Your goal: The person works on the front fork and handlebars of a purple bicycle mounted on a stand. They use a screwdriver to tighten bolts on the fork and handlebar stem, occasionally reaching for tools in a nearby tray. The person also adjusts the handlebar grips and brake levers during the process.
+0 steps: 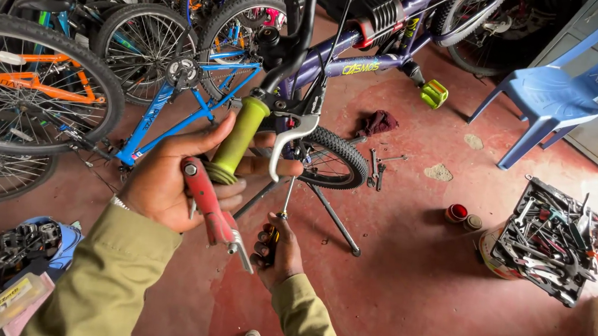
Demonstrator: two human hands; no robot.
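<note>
My left hand (168, 178) wraps the green handlebar grip (238, 137) of a purple bicycle (366, 55) and also holds red-handled pliers (212, 211) against the palm. A silver brake lever (293, 133) sticks out just right of the grip, near my thumb. My right hand (276, 251) sits lower, closed on a screwdriver (286, 203) whose shaft points up toward the lever. The bicycle stands on a black repair stand (334, 218).
Several bicycles (48, 67) crowd the left and back. A blue plastic chair (573, 84) stands at the right. A crate of wrenches (548, 240), small tins (462, 215), loose spanners (378, 166) and a rag (377, 122) lie on the red floor.
</note>
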